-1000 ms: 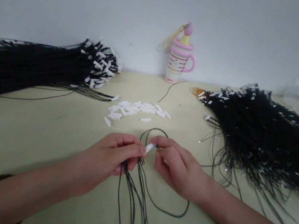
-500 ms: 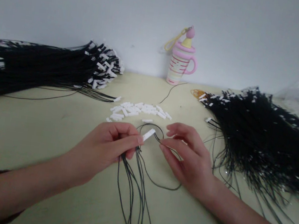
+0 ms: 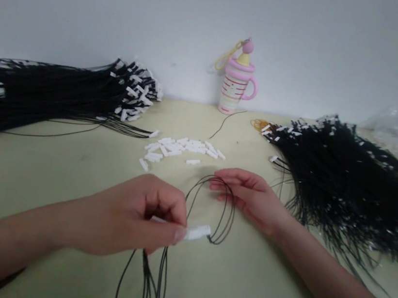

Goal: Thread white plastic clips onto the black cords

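white clip (image 3: 198,232): one, a short ribbed piece, sits in the near middle of the scene, pinched between thumb and forefinger of the left hand (image 3: 138,219), whose other fingers are curled in tight. about five black cords (image 3: 152,284) hang from under that fist toward the near edge, and their looped ends (image 3: 225,211) arc out of the clip to the right. the right hand (image 3: 253,197) lies low over the table (image 3: 52,178) with fingers stretched and nearly together, fingertips at the far top of the loop; whether they nip a cord cannot be told. farther off lie one scatter of loose white clips (image 3: 180,147), too many to count, two big cord bundles, left (image 3: 52,93) and right (image 3: 346,173), and one pink cup (image 3: 235,85).
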